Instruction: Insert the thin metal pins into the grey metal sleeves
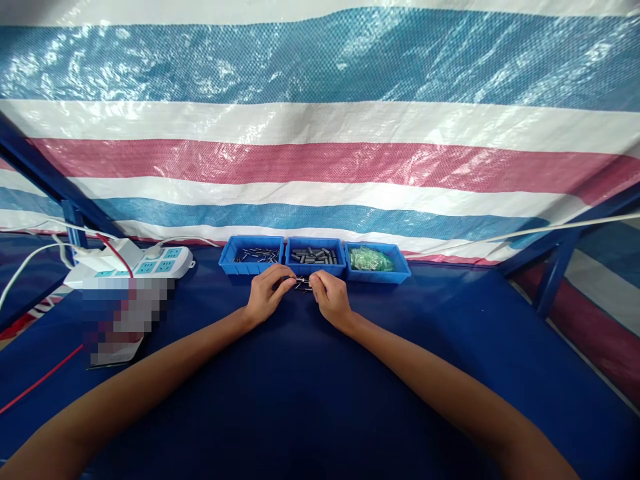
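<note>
My left hand and my right hand face each other just in front of the blue bins, with a narrow gap between their fingertips. Each has its thumb and fingers closed in a pinch; what they hold, if anything, is too small to make out. Several thin dark and silvery pins show in the gap, low over the tabletop. Behind the left hand stands a blue bin of thin dark pins. The middle bin contains short dark grey cylinders. Clear-green plastic bags fill the right bin.
A white power strip with plugs and cables lies at the left, beside a pixelated device. A red cable crosses the left of the dark blue table. Blue metal frame bars flank it, and a striped tarpaulin hangs behind.
</note>
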Motion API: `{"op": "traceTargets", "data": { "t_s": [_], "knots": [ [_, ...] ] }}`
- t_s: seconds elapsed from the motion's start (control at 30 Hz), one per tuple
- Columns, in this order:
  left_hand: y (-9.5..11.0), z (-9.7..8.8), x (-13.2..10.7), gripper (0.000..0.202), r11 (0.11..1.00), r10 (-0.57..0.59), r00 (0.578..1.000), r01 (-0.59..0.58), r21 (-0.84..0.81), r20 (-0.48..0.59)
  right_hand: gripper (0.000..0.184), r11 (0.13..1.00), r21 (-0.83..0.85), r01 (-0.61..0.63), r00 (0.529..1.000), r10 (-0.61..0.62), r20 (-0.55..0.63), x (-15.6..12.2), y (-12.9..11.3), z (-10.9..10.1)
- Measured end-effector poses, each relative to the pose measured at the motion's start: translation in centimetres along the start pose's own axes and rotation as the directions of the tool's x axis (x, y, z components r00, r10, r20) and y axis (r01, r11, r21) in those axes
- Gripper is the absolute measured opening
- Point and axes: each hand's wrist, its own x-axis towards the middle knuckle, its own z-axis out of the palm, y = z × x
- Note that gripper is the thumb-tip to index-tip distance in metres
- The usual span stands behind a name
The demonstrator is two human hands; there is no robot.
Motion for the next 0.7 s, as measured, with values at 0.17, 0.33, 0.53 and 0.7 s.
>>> {"op": "traceTargets", "data": {
  "t_s": [0.17,0.33,0.53,0.7],
  "knots": [
    [-0.03,0.13,-0.17,0.022,1.000,0.020,0.999,-0.020,-0.006,-0.028,0.033,1.000,-0.029,0.001,1.000,-0.001,-0.013,0.15,-0.06,-0.17],
    [0.14,0.25,-0.15,0.013,0.998,0.061,0.998,-0.061,0.013,-0.001,0.032,1.000,-0.023,0.006,1.000,-0.006,-0.002,0.28,-0.31,-0.28],
    [0.42,0.20,-0.05,0.012,1.000,0.006,1.000,-0.006,-0.003,0.003,0.021,0.999,0.040,-0.002,1.000,0.002,0.001,0.06,-0.32,-0.17],
    [0.73,0.04,0.21,0.019,1.000,0.021,1.000,-0.022,0.020,0.022,0.018,0.997,0.075,0.000,1.000,0.000,-0.008,-0.11,-0.21,0.02]
  ]
}}
